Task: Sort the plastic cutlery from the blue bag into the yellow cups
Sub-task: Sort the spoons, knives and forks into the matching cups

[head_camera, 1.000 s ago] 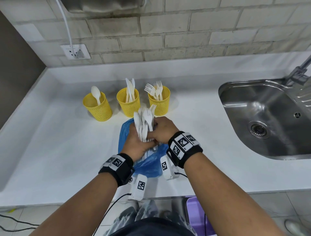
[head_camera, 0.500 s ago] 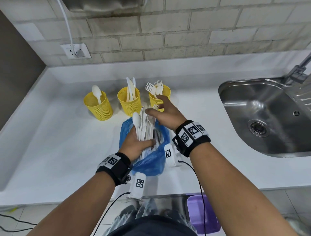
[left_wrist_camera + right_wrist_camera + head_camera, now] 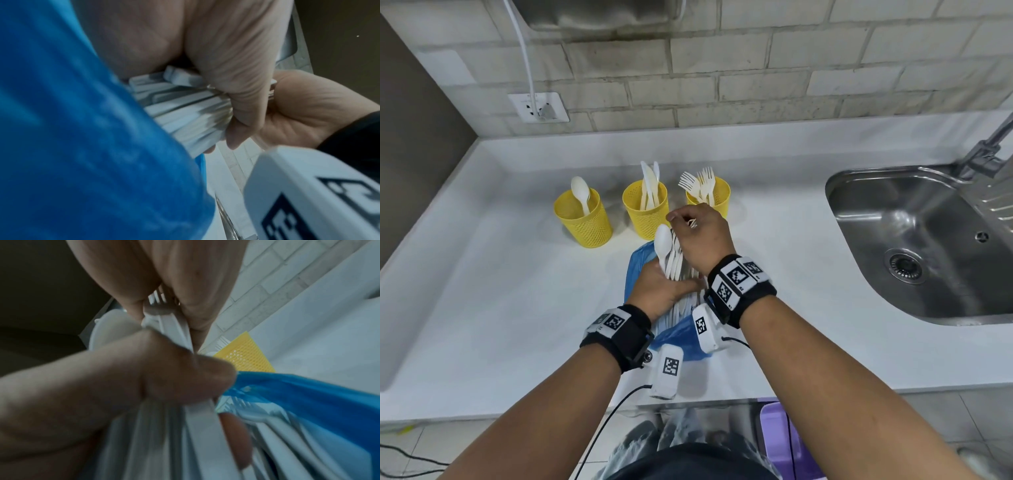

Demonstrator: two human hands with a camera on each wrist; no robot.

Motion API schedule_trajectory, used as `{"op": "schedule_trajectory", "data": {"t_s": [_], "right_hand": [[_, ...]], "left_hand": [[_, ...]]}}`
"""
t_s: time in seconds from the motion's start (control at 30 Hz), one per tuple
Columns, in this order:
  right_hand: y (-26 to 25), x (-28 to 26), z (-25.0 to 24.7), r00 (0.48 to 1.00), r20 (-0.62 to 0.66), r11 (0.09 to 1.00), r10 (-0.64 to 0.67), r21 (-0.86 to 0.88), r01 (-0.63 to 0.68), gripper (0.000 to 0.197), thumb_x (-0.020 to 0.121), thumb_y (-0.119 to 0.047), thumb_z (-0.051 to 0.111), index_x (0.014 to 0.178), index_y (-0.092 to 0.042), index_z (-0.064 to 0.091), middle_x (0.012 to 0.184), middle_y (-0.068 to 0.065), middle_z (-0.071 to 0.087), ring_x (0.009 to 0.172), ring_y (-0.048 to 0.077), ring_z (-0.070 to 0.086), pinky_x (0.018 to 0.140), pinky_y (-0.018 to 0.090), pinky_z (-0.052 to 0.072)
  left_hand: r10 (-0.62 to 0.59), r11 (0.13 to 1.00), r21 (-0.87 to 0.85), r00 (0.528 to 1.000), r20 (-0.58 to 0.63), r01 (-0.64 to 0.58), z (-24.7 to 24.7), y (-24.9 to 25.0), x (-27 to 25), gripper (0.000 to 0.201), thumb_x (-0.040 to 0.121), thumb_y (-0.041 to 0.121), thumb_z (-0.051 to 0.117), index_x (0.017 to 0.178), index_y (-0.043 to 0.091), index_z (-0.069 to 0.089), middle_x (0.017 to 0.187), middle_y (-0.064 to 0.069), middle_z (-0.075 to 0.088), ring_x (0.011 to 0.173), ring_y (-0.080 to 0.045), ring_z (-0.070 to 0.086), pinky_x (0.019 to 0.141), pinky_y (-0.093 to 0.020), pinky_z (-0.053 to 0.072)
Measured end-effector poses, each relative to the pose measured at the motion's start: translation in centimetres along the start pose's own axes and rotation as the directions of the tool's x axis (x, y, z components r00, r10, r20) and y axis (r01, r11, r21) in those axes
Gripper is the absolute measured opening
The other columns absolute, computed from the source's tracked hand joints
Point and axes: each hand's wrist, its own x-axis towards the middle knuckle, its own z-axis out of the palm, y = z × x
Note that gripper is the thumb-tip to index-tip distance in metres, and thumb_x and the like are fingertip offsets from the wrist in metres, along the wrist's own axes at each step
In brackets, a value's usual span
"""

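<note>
White plastic cutlery (image 3: 674, 263) bunched upright in left hand (image 3: 661, 291), handles in blue bag (image 3: 678, 334)

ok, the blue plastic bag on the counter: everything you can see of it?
The blue plastic bag is thin, crinkled film, lying slumped on the white countertop in front of the three yellow mesh cups. Its mouth faces the cups, with white plastic cutlery fanning out. The left hand grips that bundle over it; both wrists hide much of the bag.

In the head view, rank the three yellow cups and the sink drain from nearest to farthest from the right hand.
1. Fork cup, just beyond the right hand.
2. Knife cup, to its left.
3. Spoon cup, farther left.
4. Sink drain, far right.
</note>
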Motion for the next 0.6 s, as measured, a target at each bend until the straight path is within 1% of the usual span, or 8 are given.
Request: {"op": "schedule_trajectory", "data": {"t_s": [0.07,0.1,0.23,0.33,0.4,0.47,0.53,0.6], "right_hand": [[-0.1,-0.3,0.0,0.999,0.037,1.0,-0.009,-0.028,0.01,0.018,0.098,-0.021,0.063,0.102,-0.009,0.076,0.11,0.007,0.072,0.103,0.018,0.064,0.087,0.023,0.043],[0.0,-0.4,0.0,0.998,0.067,0.998,-0.016,-0.055,0.02,0.019,0.098,-0.023,0.063,0.104,-0.01,0.076,0.11,0.005,0.073,0.104,0.018,0.064,0.087,0.022,0.043],[0.1,-0.6,0.0,0.977,0.21,0.996,0.038,-0.089,-0.02,0.022,0.098,-0.034,0.064,0.108,-0.017,0.074,0.111,0.001,0.074,0.105,0.019,0.066,0.097,0.032,0.049],[-0.1,-0.7,-0.4,0.956,0.284,0.994,0.07,-0.101,-0.043,0.041,0.096,-0.046,0.063,0.125,-0.018,0.068,0.128,-0.002,0.068,0.12,0.017,0.061,0.108,0.037,0.044],[-0.2,-0.9,-0.9,0.955,0.283,0.996,0.093,-0.04,-0.085,0.053,0.096,-0.047,0.063,0.14,-0.02,0.057,0.139,-0.002,0.061,0.128,0.016,0.056,0.112,0.036,0.041],[-0.1,-1.4,-1.3,0.966,0.236,0.987,0.107,0.089,-0.131,0.061,0.094,-0.048,0.064,0.148,-0.023,0.048,0.143,-0.003,0.056,0.128,0.016,0.055,0.11,0.037,0.043],[0.2,-2.1,-1.6,0.977,0.186,0.969,0.1,0.207,-0.139,0.068,0.091,-0.05,0.063,0.151,-0.026,0.044,0.146,-0.004,0.053,0.129,0.015,0.054,0.107,0.034,0.044],[0.6,-3.2,-1.5,0.984,0.157,0.961,0.079,0.249,-0.117,0.068,0.091,-0.046,0.062,0.152,-0.025,0.042,0.15,-0.004,0.048,0.13,0.014,0.053,0.101,0.026,0.042]], "left_hand": [[0.004,1.0,-0.014,1.0,0.002,-0.004,-0.1,0.1,-0.2,0.028,0.074,-0.002,0.085,0.094,0.012,0.072,0.082,0.003,0.077,0.075,-0.008,0.071,0.07,-0.019,0.056],[0.006,1.0,-0.023,1.0,-0.002,-0.006,-0.1,0.2,-0.3,0.026,0.075,-0.002,0.085,0.092,0.013,0.072,0.079,0.005,0.077,0.073,-0.006,0.071,0.069,-0.018,0.056],[-0.004,0.996,-0.084,1.0,-0.011,0.003,0.0,0.2,-0.5,0.028,0.075,-0.011,0.079,0.09,0.011,0.071,0.078,-0.002,0.077,0.075,-0.016,0.073,0.075,-0.033,0.059],[-0.012,0.995,-0.103,1.0,0.026,0.015,-0.2,0.4,-0.7,0.028,0.076,-0.016,0.075,0.092,0.006,0.07,0.08,-0.01,0.076,0.075,-0.022,0.072,0.075,-0.038,0.059],[0.001,0.996,-0.092,0.999,0.038,0.003,-0.5,0.5,-0.7,0.027,0.073,-0.014,0.075,0.094,0.004,0.071,0.085,-0.016,0.076,0.077,-0.027,0.072,0.081,-0.047,0.06],[0.027,0.995,-0.102,0.999,0.031,-0.023,-1.0,0.7,-0.7,0.028,0.07,-0.008,0.075,0.096,0.004,0.072,0.09,-0.023,0.075,0.082,-0.033,0.072,0.087,-0.055,0.058],[0.058,0.989,-0.134,0.998,0.022,-0.054,-1.5,1.3,-0.6,0.031,0.07,-0.002,0.075,0.1,0.005,0.073,0.096,-0.026,0.074,0.088,-0.038,0.072,0.09,-0.056,0.057],[0.093,0.979,-0.182,0.996,0.006,-0.091,-1.8,2.2,-0.6,0.032,0.072,-0.001,0.074,0.102,0.008,0.074,0.095,-0.021,0.075,0.088,-0.034,0.071,0.09,-0.053,0.057]]}}
